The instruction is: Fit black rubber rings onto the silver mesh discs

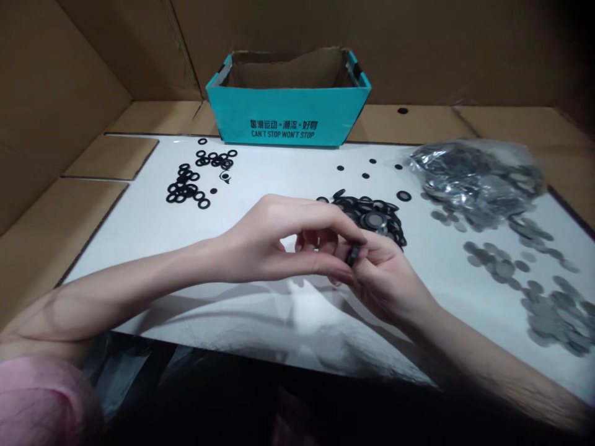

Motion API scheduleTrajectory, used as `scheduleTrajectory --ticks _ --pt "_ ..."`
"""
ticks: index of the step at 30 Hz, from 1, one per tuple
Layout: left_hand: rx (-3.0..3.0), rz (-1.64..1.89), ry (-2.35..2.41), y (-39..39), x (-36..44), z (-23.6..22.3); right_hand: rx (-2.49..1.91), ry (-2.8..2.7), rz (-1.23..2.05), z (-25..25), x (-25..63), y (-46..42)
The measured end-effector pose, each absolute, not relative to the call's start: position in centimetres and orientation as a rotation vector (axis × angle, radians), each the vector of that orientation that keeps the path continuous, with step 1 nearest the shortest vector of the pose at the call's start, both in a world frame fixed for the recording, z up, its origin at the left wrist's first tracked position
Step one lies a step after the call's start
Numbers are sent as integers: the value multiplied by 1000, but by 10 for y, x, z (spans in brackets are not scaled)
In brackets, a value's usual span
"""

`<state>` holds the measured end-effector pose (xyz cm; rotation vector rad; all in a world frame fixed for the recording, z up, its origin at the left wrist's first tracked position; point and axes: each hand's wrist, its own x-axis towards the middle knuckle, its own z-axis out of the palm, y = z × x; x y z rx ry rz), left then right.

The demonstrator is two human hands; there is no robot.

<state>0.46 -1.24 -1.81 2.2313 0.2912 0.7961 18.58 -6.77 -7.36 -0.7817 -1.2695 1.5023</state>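
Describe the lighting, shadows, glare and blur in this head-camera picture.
Head view: glare whitens the white tabletop below the left hand and right hand, with soft shadows around it; glints streak the clear plastic bag. Head view again: the grey discs at right look smeared, lettering on the turquoise box is legible, and the top right corner falls dark.

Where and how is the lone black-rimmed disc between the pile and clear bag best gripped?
Likely by the outer rim of the black-rimmed disc, pinched at opposite edges from above: it lies flat on the white surface, apart from the pile and clear bag.
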Motion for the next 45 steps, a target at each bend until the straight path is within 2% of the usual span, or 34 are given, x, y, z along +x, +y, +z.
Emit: scheduleTrajectory --ticks 6,12,16,24,27,35,45 --pt "2277 787 282 -15 3 -17 -822 -1323 1461 -78 189 -68" --pt "2427 847 306 -16 1 -19 -889 -1456 1271 -70 192 -69" --pt "2590 948 300 -14 1 -26 -991 -1522 1131 -57 190 -70" --pt "2753 1152 218 -12 3 -38 -1023 -1481 1113 -60 191 -70" --pt "2785 1162 228 -10 3 -37 -1018 -1410 1140 -63 191 -69" --pt "2705 1142 291 0 -6 -21 -873 -1195 1483 -64 195 -67" --pt "2678 1106 252 1 -5 -24 -918 -1109 1527 -54 187 -68"
